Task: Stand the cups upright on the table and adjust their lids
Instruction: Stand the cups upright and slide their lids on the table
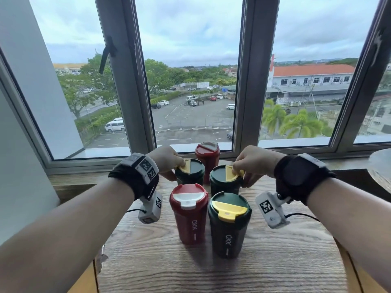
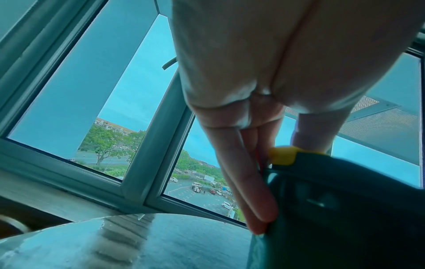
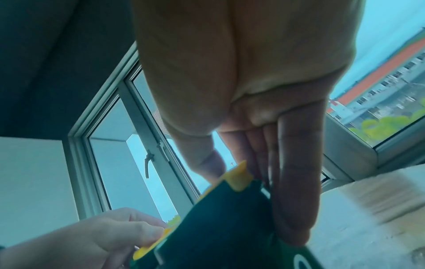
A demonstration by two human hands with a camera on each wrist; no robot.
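Now both your hands work behind the front green cup: left hand & right hand each pinch a green cup's yellow flap, prob. to seat the lids.

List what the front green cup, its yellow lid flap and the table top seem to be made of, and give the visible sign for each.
Front green cup: probably plastic or coated metal, matte; dull even colour, printed letters, no sharp glare.
Yellow lid flap: likely moulded plastic, smooth; uniform colour, rounded tab, soft sheen.
Table top: wood or wood-look laminate; grey-brown grain lines run across it. Which one cannot be told.
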